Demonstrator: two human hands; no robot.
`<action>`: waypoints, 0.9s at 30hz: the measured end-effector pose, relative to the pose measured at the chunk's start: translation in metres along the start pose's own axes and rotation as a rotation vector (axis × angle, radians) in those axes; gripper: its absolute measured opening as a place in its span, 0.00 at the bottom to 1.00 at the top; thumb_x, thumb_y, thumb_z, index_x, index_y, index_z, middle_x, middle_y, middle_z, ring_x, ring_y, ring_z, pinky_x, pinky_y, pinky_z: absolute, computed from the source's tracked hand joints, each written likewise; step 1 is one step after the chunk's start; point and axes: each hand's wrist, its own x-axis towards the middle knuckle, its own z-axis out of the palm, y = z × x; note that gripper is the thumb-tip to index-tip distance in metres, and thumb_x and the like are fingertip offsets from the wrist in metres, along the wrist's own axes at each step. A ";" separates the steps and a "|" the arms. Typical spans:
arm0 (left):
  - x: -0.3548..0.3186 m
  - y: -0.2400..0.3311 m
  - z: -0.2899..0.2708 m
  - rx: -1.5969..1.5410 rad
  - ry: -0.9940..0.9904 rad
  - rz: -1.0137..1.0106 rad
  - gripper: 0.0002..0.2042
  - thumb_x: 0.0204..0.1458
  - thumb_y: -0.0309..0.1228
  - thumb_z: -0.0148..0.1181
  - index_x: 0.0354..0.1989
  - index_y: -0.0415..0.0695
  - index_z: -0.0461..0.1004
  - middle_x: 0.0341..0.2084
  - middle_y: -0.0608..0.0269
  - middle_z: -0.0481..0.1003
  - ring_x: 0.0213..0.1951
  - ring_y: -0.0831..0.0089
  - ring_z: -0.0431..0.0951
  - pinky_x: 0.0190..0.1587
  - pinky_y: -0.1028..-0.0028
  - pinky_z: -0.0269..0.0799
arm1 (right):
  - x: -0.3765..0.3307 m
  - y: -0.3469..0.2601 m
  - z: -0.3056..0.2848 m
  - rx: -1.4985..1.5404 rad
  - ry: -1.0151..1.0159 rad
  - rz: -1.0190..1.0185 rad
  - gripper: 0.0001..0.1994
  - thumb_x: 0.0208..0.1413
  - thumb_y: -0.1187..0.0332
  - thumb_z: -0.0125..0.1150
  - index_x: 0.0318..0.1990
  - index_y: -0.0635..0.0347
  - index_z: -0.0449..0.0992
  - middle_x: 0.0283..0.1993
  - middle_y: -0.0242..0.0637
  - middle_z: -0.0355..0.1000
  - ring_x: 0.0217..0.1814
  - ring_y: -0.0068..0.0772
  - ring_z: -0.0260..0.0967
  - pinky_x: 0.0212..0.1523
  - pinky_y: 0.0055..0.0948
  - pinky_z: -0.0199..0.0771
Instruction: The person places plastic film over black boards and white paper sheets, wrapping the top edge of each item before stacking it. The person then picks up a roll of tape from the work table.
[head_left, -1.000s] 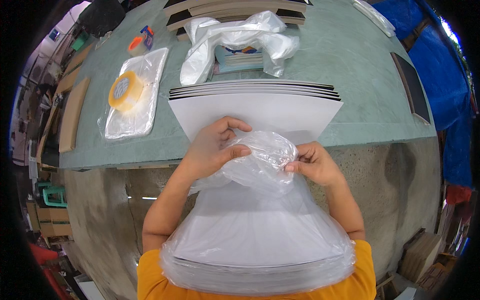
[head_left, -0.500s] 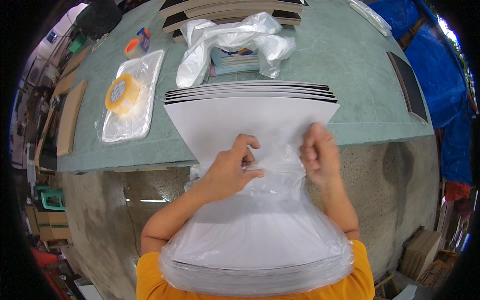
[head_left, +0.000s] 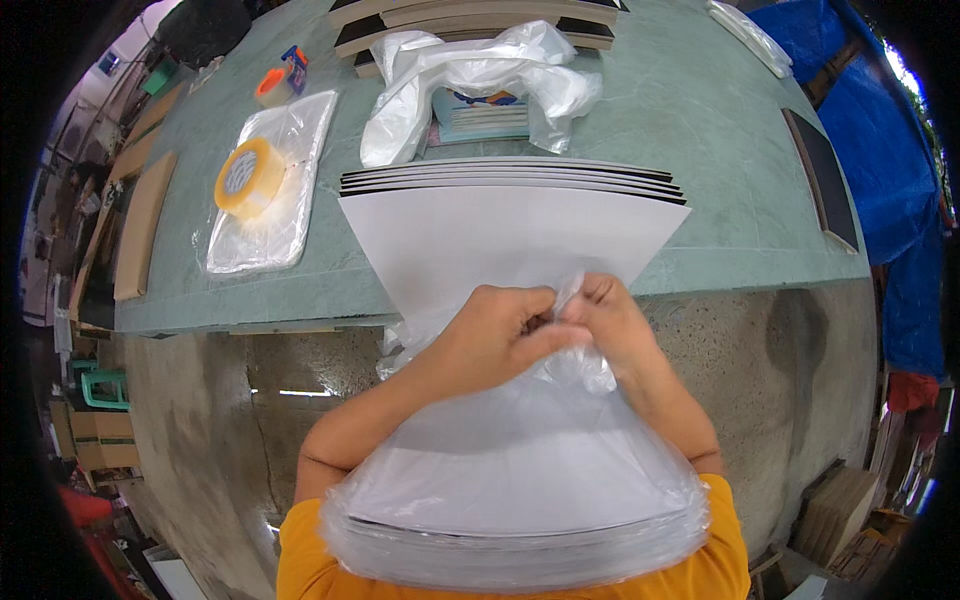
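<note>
A stack of large white sheets or boards with dark edges (head_left: 500, 228) stands between me and the table, its upper end reaching over the table edge. Clear plastic film (head_left: 590, 372) wraps the lower part, like a bag pulled up around the stack. My left hand (head_left: 490, 338) curls its thumb and fingers over the gathered film at the middle of the stack. Right beside it, my right hand (head_left: 612, 318) pinches a bunched tuft of that film. The fingertips of both hands nearly meet and are partly hidden by film.
The green table (head_left: 700, 220) bears a yellowish tape roll (head_left: 250, 178) on a pile of flat plastic bags (head_left: 300, 215), an orange-and-blue tape dispenser (head_left: 283, 80), crumpled white plastic (head_left: 400, 100), stacked boards (head_left: 480, 15) and a dark board (head_left: 818, 180). Green stools (head_left: 104, 390) stand at left.
My right hand has moved left and inward to meet my left hand, drawing the film together into a bunch. My left hand has shifted slightly right, its fingers closing on the film.
</note>
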 end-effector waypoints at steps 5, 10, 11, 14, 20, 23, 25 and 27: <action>-0.059 -0.093 -0.027 -0.167 -0.034 -0.458 0.10 0.47 0.33 0.53 0.21 0.37 0.71 0.13 0.67 0.66 0.16 0.82 0.64 0.18 0.79 0.59 | -0.018 0.003 -0.059 0.595 -0.143 -0.155 0.10 0.50 0.62 0.55 0.27 0.59 0.69 0.27 0.33 0.69 0.26 0.22 0.66 0.24 0.20 0.67; -0.222 -0.282 -0.130 -0.269 1.106 -0.791 0.08 0.44 0.30 0.50 0.27 0.38 0.72 0.16 0.66 0.68 0.18 0.78 0.66 0.19 0.78 0.61 | -0.047 -0.002 -0.093 0.671 0.606 -0.145 0.07 0.49 0.67 0.56 0.31 0.62 0.71 0.27 0.34 0.70 0.28 0.24 0.69 0.28 0.25 0.71; -0.224 -0.281 -0.140 -0.156 1.368 -0.577 0.07 0.44 0.27 0.49 0.26 0.37 0.72 0.17 0.64 0.69 0.19 0.77 0.66 0.21 0.77 0.62 | -0.048 0.004 -0.096 0.528 0.479 -0.097 0.07 0.48 0.68 0.56 0.31 0.62 0.71 0.26 0.34 0.70 0.27 0.24 0.69 0.28 0.24 0.71; -0.151 -0.170 -0.137 0.199 1.544 -0.117 0.03 0.42 0.21 0.47 0.24 0.37 0.69 0.18 0.62 0.68 0.19 0.76 0.66 0.21 0.77 0.61 | -0.053 0.021 -0.085 0.212 0.182 0.058 0.06 0.47 0.70 0.57 0.30 0.62 0.71 0.25 0.33 0.70 0.25 0.23 0.68 0.28 0.23 0.70; -0.046 -0.030 -0.038 -0.234 0.022 0.056 0.08 0.47 0.32 0.54 0.25 0.39 0.67 0.21 0.64 0.69 0.21 0.78 0.67 0.23 0.78 0.63 | -0.020 0.007 -0.005 0.047 -0.230 0.116 0.08 0.46 0.68 0.60 0.27 0.63 0.71 0.22 0.32 0.68 0.25 0.21 0.65 0.26 0.19 0.65; -0.021 -0.009 -0.013 -0.036 -0.124 0.015 0.11 0.45 0.31 0.57 0.18 0.39 0.67 0.14 0.66 0.68 0.20 0.81 0.64 0.23 0.80 0.61 | -0.017 -0.006 0.011 -0.408 -0.092 -0.047 0.11 0.49 0.64 0.58 0.25 0.63 0.70 0.22 0.31 0.68 0.25 0.19 0.64 0.26 0.19 0.64; -0.015 -0.003 -0.008 -0.110 -0.108 -0.002 0.09 0.44 0.30 0.59 0.20 0.38 0.68 0.15 0.69 0.68 0.21 0.83 0.64 0.24 0.81 0.60 | -0.012 0.004 0.004 -0.123 -0.114 0.038 0.12 0.50 0.63 0.57 0.25 0.63 0.70 0.22 0.30 0.67 0.25 0.19 0.63 0.26 0.19 0.63; -0.014 -0.005 -0.006 -0.179 -0.102 0.021 0.08 0.44 0.29 0.59 0.21 0.38 0.69 0.16 0.70 0.68 0.21 0.84 0.63 0.24 0.82 0.59 | -0.012 0.008 0.002 0.130 -0.121 0.124 0.11 0.50 0.63 0.56 0.25 0.63 0.69 0.22 0.30 0.67 0.24 0.18 0.62 0.26 0.19 0.63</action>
